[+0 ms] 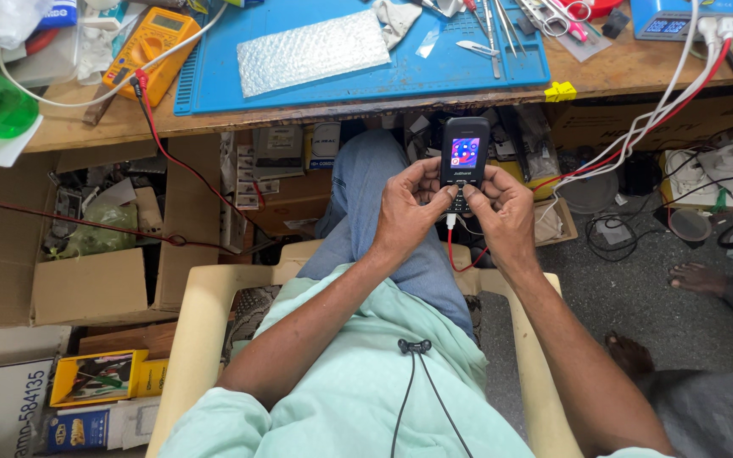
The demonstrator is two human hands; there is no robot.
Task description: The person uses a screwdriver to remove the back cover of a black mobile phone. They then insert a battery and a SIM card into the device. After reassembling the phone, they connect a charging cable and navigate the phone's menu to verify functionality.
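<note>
The left hand (406, 206) and the right hand (500, 208) are both curled closed around the lower half of a small black bar-shaped keypad phone with a lit colour screen (464, 157). The thumbs rest on its keys and the fingers wrap behind it. The phone is held upright in the air above the person's knee in blue jeans (366, 182), just below the front edge of the wooden worktop (86, 127), not resting on anything.

It looks light and rigid, with a smooth plastic shell that could slip, so the two-sided clasp along its long edges seems the safest hold. A thin red and white cable (454, 246) hangs from its bottom end and loops down between the wrists; it would probably tug if the phone were swung far.

On the worktop above lie a blue work mat (214, 76), a sheet of bubble wrap (311, 51) and a yellow multimeter (150, 47).
</note>
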